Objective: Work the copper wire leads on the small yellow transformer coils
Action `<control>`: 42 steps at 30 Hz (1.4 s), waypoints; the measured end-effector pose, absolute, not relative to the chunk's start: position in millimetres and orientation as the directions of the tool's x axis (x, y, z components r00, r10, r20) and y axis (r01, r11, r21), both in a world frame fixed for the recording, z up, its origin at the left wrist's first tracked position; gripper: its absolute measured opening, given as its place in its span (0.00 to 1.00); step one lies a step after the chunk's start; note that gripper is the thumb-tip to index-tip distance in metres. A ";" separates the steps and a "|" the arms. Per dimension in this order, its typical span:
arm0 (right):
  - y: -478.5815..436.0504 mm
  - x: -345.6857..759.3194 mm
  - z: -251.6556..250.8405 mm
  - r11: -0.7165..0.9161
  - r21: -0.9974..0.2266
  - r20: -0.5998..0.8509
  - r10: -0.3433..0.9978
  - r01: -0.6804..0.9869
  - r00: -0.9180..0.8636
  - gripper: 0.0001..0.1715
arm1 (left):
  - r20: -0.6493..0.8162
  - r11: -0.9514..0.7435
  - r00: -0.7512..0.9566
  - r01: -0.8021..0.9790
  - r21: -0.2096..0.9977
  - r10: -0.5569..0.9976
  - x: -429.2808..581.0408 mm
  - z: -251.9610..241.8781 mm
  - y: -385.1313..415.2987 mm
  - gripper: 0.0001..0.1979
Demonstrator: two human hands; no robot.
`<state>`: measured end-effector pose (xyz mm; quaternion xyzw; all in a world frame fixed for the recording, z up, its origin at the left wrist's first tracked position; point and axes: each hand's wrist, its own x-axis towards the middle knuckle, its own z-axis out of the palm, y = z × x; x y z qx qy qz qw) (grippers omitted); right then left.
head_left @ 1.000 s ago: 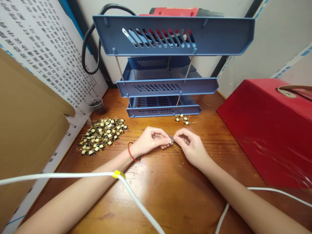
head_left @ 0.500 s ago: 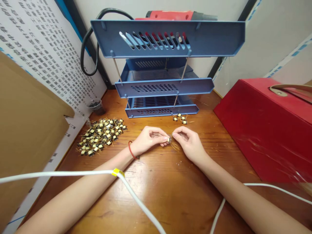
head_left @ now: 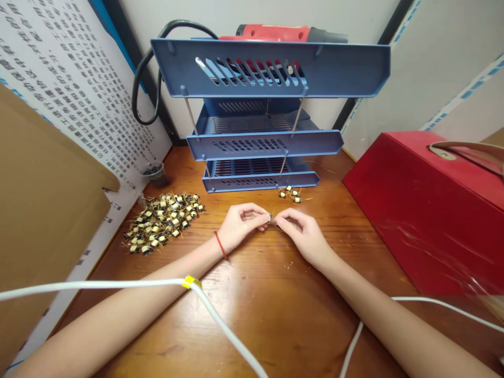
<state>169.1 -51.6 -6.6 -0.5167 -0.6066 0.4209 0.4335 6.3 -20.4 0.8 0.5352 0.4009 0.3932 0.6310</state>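
My left hand (head_left: 241, 227) pinches a small transformer (head_left: 271, 218) between thumb and fingertips, above the middle of the wooden table (head_left: 260, 304). The part has a dark, pinned end and thin copper-coloured wires. Close on its right, my right hand (head_left: 302, 235) has thumb and forefinger pressed together on the wire ends; the exact grip is too small to make out. A heap of similar transformers (head_left: 163, 223), yellow-wrapped with black bases and loose wires, lies left of my left hand. Beyond my hands, several more transformers (head_left: 290, 193) lie in a small group.
A blue three-tier tray rack (head_left: 271, 68) stands at the back with a red tool (head_left: 271, 32) on top. A clear cup (head_left: 155, 173) of dark bits is behind the heap. A red box (head_left: 417, 220) stands right. A white cable (head_left: 220, 317) crosses in front.
Both hands have shifted slightly, and my right fingertips are closer to the transformer. The wires that fanned out toward the lower right now show less.
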 end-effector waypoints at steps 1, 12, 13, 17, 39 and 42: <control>-51.8 169.3 -7.6 0.113 -0.955 0.088 0.991 0.273 -0.102 0.10 | -0.085 0.117 0.373 -0.064 0.991 0.924 6.2 0.8 -20.5 0.11; -51.3 168.5 -12.2 0.122 -0.958 0.101 0.991 0.261 -0.092 0.10 | -0.074 0.105 0.387 -0.060 0.993 0.919 5.6 -0.5 -19.9 0.13; -51.6 168.4 -11.8 0.123 -0.955 0.101 0.991 0.272 -0.093 0.10 | -0.072 0.106 0.390 -0.065 0.992 0.918 5.4 -1.2 -19.8 0.13; -52.1 169.0 -11.3 0.116 -0.943 0.087 0.990 0.311 -0.107 0.10 | -0.064 0.104 0.408 -0.077 0.992 0.911 4.0 -3.6 -19.9 0.13; -51.4 168.1 -12.1 0.098 -0.968 0.081 0.993 0.232 -0.082 0.10 | -0.112 0.156 0.460 -0.059 0.986 0.881 2.6 -0.8 -18.9 0.11; -51.9 168.0 -11.4 0.095 -0.968 0.079 0.994 0.232 -0.077 0.10 | -0.124 0.177 0.484 -0.065 0.982 0.866 2.4 0.0 -17.8 0.12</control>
